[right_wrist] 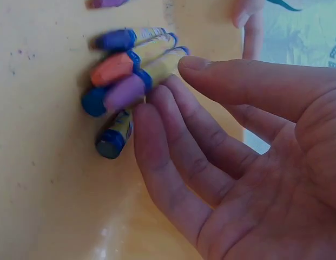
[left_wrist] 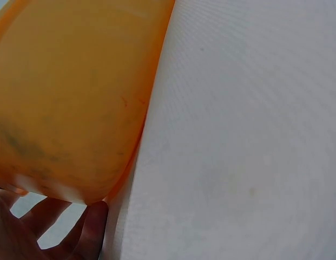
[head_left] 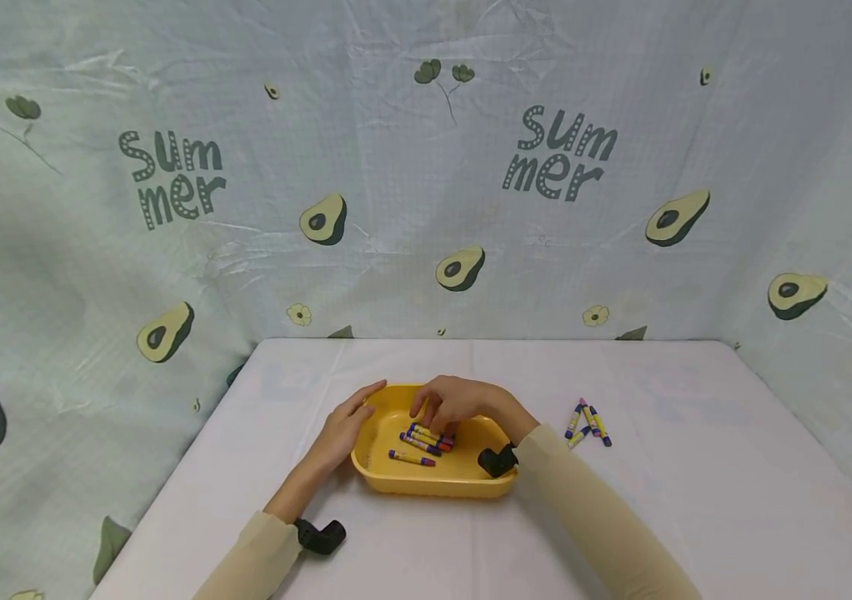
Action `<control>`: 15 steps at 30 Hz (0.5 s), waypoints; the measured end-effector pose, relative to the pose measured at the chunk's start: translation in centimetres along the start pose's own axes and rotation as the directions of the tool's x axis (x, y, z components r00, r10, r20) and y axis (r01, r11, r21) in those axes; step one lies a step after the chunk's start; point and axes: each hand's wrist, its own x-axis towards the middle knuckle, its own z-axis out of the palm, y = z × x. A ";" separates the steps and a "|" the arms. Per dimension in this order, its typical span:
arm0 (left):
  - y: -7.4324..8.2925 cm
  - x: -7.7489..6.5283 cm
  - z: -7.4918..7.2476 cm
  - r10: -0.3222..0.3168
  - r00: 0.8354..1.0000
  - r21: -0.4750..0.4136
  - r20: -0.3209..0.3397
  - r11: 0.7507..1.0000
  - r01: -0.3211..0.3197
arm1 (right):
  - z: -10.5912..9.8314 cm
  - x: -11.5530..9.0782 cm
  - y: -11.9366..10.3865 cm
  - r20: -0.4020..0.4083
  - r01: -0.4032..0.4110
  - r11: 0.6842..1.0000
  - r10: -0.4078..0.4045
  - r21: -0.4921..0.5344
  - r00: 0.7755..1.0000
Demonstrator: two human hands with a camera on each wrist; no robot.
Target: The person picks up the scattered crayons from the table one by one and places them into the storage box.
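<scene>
A yellow tray [head_left: 437, 487] stands on the table with several crayons in it. My left hand [head_left: 339, 432] holds the tray's left edge; in the left wrist view its fingers [left_wrist: 93, 230] lie against the outer wall. Inside the tray, my right hand [head_left: 458, 399] pinches a purple-tipped crayon [right_wrist: 124, 93] between thumb and fingertips. Close against it lie an orange-tipped crayon [right_wrist: 112, 69] and a dark blue one [right_wrist: 114, 39]. Another crayon [right_wrist: 111, 142] shows its flat end below the fingers. Nearer the tray's front lies a single crayon [head_left: 412, 457].
To the right of the tray, a loose group of several crayons [head_left: 595, 423] lies on the white-covered table [head_left: 704, 483]. Behind the table hangs a pale cloth [head_left: 396, 167] printed with avocados. Black wrist devices [head_left: 321, 537] sit on both forearms.
</scene>
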 end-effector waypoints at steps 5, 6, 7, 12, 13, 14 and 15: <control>0.1 0.1 0.0 -0.005 1.000 0.002 0.000 1.000 0.005 | -0.2 -0.6 -0.5 -0.012 -0.009 1.000 0.009 -0.014 1.000; 0.2 0.1 0.0 -0.009 1.000 0.004 -0.001 1.000 0.009 | -0.3 -0.7 -0.6 -0.016 -0.012 1.000 0.011 -0.014 1.000; 0.2 0.1 0.0 -0.005 1.000 0.006 -0.002 1.000 0.005 | -0.3 -0.8 -0.6 -0.016 -0.014 1.000 0.014 -0.016 1.000; 0.1 0.2 0.1 -0.010 1.000 0.010 -0.004 1.000 0.010 | -0.9 -1.5 -1.0 -0.006 -0.002 0.999 0.001 -0.037 1.000; 0.0 0.3 0.1 -0.010 1.000 0.009 -0.005 1.000 0.010 | -1.1 -1.8 -1.2 -0.009 0.004 0.999 -0.004 -0.049 1.000; 0.0 0.3 0.1 -0.017 1.000 0.005 -0.003 1.000 0.017 | -1.4 -2.1 -1.3 -0.013 0.012 0.998 -0.013 -0.062 1.000; 0.0 0.4 0.0 -0.017 1.000 0.003 -0.001 1.000 0.017 | -1.7 -2.5 -1.5 -0.020 0.017 0.997 -0.018 -0.078 1.000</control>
